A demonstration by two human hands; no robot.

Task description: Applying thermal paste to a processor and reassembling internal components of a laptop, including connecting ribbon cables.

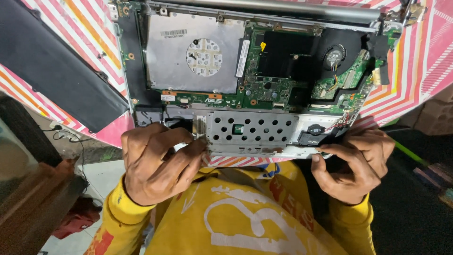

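An opened laptop [255, 71] lies bottom-up on a striped table, its green circuit board [269, 89], silver drive cover [193, 52] and black fan [335, 54] exposed. At its near edge sits a perforated metal plate [255, 130]. My left hand [158, 163] pinches the plate's left end, next to a small metal tab [200, 127]. My right hand [354, 163] grips the laptop's near right corner, fingertips on the frame edge beside a round coin cell [315, 129] with red and black wires.
A dark flat panel [52, 66] lies on the pink, white and orange striped table covering [424, 56] at the left. Below left are a tiled floor, a cable [71, 137] and a brown wooden piece [37, 198]. My yellow shirt fills the bottom.
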